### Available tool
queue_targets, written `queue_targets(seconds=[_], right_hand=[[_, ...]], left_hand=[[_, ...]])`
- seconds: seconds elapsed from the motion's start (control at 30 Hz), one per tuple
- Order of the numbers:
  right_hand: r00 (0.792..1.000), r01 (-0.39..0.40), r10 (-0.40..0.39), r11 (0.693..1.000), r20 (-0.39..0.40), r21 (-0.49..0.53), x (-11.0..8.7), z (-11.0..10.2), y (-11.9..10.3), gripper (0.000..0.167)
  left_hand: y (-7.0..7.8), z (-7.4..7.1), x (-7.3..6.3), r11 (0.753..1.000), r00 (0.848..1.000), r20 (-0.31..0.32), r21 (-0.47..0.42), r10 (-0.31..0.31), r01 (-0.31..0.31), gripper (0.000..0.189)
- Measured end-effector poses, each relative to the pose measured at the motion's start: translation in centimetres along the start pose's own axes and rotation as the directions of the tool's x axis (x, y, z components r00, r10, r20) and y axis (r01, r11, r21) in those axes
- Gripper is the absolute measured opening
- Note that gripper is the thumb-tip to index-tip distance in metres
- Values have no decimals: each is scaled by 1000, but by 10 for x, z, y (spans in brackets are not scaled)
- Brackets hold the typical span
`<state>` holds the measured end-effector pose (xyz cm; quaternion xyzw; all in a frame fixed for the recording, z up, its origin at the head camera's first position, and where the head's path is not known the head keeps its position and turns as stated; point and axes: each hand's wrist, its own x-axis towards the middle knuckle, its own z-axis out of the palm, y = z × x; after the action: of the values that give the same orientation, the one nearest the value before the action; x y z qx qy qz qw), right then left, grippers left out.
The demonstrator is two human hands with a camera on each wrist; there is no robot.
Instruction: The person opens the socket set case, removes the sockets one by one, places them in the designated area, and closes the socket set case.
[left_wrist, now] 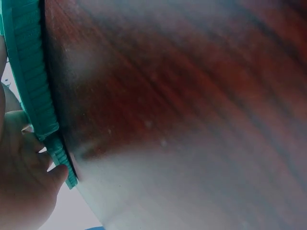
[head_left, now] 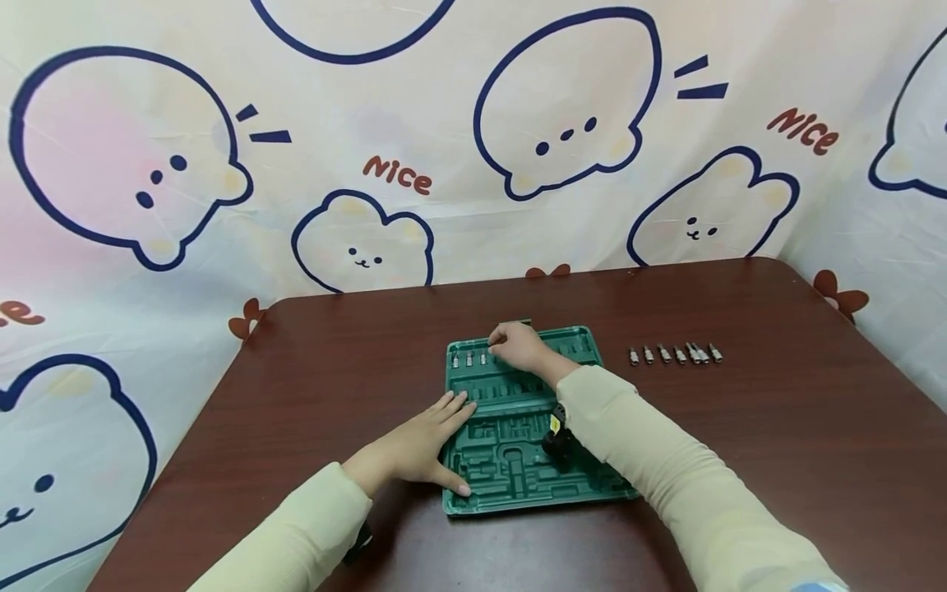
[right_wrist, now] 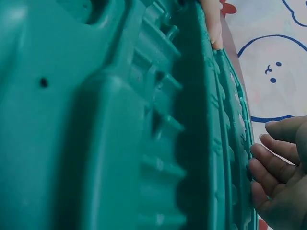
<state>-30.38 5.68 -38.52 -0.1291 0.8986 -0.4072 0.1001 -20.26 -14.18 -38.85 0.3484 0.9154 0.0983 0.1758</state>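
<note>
A green moulded tool case [head_left: 510, 403] lies open on the table, with rows of shaped recesses. Three small silver metal pieces [head_left: 469, 359] sit in its top row at the left. My left hand [head_left: 418, 440] rests on the case's left edge, fingers spread and thumb on the near corner; the left wrist view shows that thumb [left_wrist: 60, 175] against the green rim. My right hand [head_left: 521, 347] is over the top row, fingertips just right of the third piece. In the right wrist view its bent fingers [right_wrist: 273, 165] are at the far rim; I cannot tell whether they hold a piece.
To the right of the case, several similar silver pieces [head_left: 681, 355] stand in a line on the brown table [head_left: 777, 436]. A dark wrist device with a yellow label [head_left: 556, 423] hangs under the right sleeve, over the case. A patterned cloth [head_left: 459, 230] hangs behind the table.
</note>
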Motion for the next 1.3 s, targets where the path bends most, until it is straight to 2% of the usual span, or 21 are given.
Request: queue_targets(seconds=[0.17,0.37,0.53,0.67,0.87,1.07,1.3], right_hand=[[999,-26,29,994,29,-107,6,4,-4,26],[997,-30,46,961,54,-274,13,9,-9,26],[996,-66,81,956,41,-284,14,13,-15,27],[991,-127,134,964,16,-232,15,15,-19,24],[978,-208,208,976,-9,-68,17,18,-19,15],[977,-204,208,975,-38,87,15,21,-16,11],[968,-200,221,965,-116,171,16,24,-13,13]], left_hand=[[-1,0,0,1000,1000,-9,-2,11,-11,107],[-1,-2,-1,1000,1000,-4,4,4,-4,107],[-1,-2,0,1000,1000,0,-2,-2,2,107],[-1,-2,0,1000,1000,2,-1,-4,4,107],[-1,-2,-1,1000,1000,1,-8,-2,2,107],[-1,-2,-2,1000,1000,3,-6,-2,2,106],[-1,-2,0,1000,1000,5,-15,0,0,106]])
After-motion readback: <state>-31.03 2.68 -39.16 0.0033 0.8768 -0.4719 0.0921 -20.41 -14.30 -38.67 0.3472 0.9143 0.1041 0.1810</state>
